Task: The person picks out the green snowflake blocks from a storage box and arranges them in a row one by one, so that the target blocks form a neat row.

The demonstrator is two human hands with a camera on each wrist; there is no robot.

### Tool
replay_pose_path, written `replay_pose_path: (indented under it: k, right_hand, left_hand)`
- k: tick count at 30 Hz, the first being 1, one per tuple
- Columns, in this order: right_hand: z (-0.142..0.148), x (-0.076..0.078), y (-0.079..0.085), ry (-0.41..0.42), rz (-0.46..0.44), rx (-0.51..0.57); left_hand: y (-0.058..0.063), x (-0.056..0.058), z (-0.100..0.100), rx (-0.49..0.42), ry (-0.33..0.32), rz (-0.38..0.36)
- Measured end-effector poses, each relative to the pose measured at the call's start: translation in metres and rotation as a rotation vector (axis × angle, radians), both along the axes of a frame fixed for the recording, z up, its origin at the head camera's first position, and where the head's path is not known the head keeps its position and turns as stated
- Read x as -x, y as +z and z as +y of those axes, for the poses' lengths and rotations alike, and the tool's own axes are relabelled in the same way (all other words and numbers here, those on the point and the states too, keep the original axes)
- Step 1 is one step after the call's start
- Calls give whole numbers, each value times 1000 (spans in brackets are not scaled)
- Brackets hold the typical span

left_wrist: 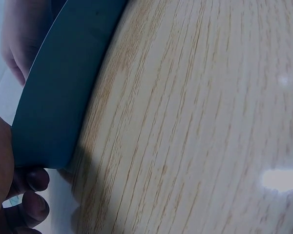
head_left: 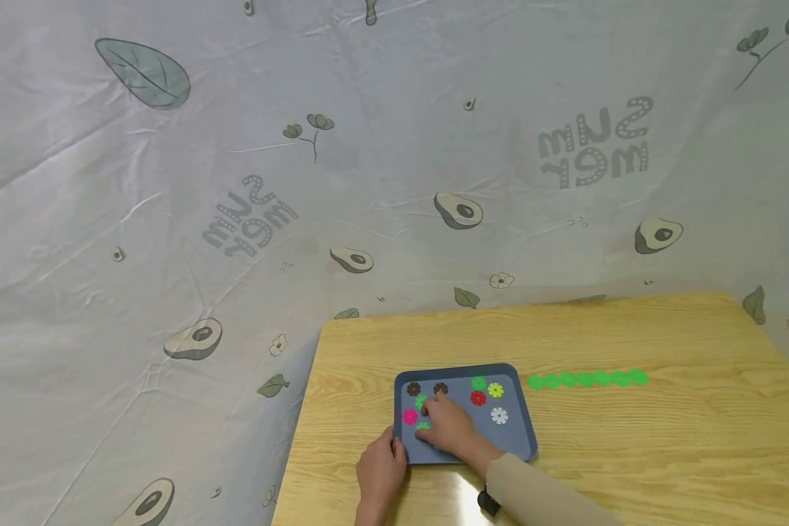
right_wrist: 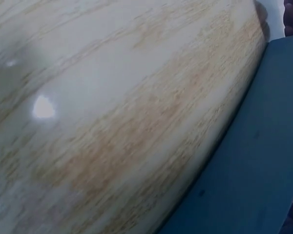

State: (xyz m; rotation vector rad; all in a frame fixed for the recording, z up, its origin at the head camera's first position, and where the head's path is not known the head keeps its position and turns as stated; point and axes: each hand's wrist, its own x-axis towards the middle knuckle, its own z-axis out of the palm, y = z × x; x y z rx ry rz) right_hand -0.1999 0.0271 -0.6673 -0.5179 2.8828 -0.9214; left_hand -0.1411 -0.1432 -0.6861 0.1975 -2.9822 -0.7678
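My left hand (head_left: 382, 467) grips the near left corner of a grey-blue tray (head_left: 516, 431). In the left wrist view, curled fingers (left_wrist: 35, 204) show just past the end of the tray's wall (left_wrist: 63, 87). Over the left half of the tray is my right hand (head_left: 448, 425), with thumb and index finger spread apart. A green notched disc (head_left: 423, 424) shows by the thumb, and another green disc (head_left: 421, 402) lies by the index fingertip. A pink disc (head_left: 410, 416) is just left of them. Brown discs (head_left: 413, 389) lie along the tray's far side.
On the tray's right half are a red disc (head_left: 478, 398), a yellow disc (head_left: 495, 390), a white disc (head_left: 499, 416) and one more green one. A row of several green discs (head_left: 585, 378) lies right of the tray on the wooden table (head_left: 664, 453). A patterned curtain (head_left: 394, 161) hangs behind.
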Motion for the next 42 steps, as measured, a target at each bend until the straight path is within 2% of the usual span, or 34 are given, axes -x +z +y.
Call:
replay_pose_path:
  k: [4,11,18,24,31,36,42]
  right_hand:
    - [-2,-1,-4,14,34,-30]
    - [-4,-3,4,35,32,-99]
    - [-4,-2,7,55,22,-103]
    - [-1,-2,4,69,24,-17]
    - [4,0,3,89,1,187]
    - [11,5,12,86,-26,269]
    - [31,9,31,39,-45,281]
  left_hand:
    - [0,-1,0,5,1,11]
    - [1,0,0,4,0,-12]
    - [2,-1,0,14,-3,25]
    - [1,-1,0,1,-6,18]
    - [-2,-1,0,13,-9,43]
    - [-2,-2,0,13,-4,66]
    - [-3,-3,0,8,-1,66]
